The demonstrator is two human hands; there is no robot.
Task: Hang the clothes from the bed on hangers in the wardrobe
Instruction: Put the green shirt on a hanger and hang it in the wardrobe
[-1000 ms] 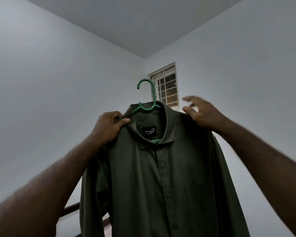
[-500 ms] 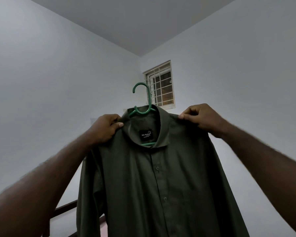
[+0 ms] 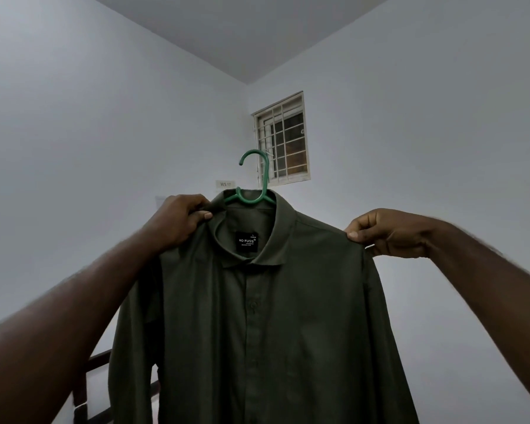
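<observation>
"Left hand (image 3: pixel 181 220), what did it hold?"

"It pinched the dark green shirt (image 3: pixel 257 325) at the shoulder beside the collar; the right hand (image 3: pixel 386 232) pinched the other shoulder seam. The shirt hung in mid-air on a green hanger (image 3: pixel 254 182), before a white wall (image 3: pixel 89 148)."

"How would it handle?"

"Light, soft and limp, probably. Best carried by the hanger's hook."
</observation>
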